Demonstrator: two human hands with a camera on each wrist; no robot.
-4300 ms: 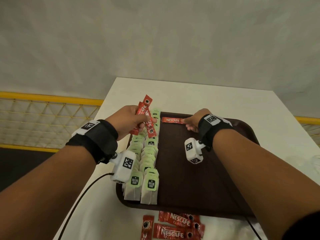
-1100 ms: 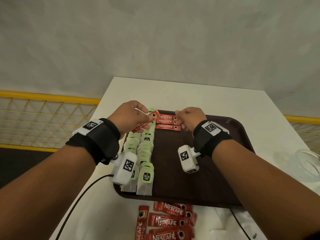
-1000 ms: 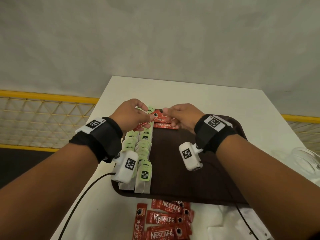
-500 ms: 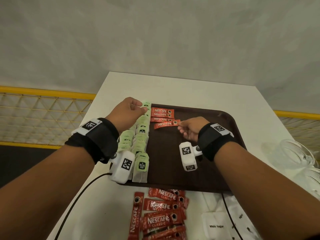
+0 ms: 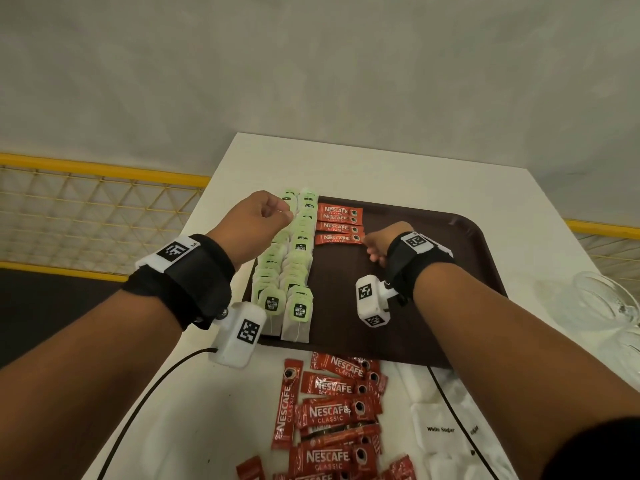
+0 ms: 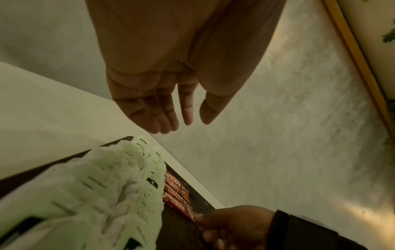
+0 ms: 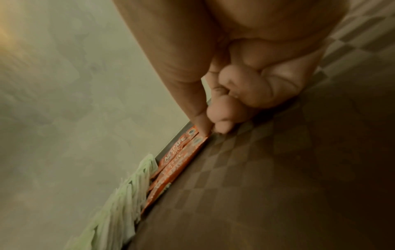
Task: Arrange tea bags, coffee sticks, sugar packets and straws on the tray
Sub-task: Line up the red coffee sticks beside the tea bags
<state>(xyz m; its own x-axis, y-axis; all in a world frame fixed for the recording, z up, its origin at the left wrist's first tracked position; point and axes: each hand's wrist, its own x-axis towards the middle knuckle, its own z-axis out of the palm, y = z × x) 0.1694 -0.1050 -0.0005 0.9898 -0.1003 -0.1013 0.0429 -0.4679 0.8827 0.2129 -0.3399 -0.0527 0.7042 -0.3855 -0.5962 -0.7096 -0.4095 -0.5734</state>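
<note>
Since half a second ago, fourth coffee stick (image 5: 337, 238) squared under its row. My left hand (image 5: 255, 216) hangs empty, fingers loose, over the tea bags (image 5: 294, 258); my right hand (image 5: 379, 244) pinches that stick's end on the tray (image 5: 467, 258) (coffee step). Next: fetch from the loose sticks (image 5: 332, 410).

The right hand (image 5: 375, 242) hides the right end of the nearest coffee stick (image 5: 337, 239), so the grip there cannot be made out. The left hand (image 5: 254, 216) covers the far tea bags (image 5: 289, 199) beside it. Below both wrists, the pile of loose coffee sticks (image 5: 332, 414) and the sugar packets (image 5: 441, 429) run off the bottom edge.
</note>
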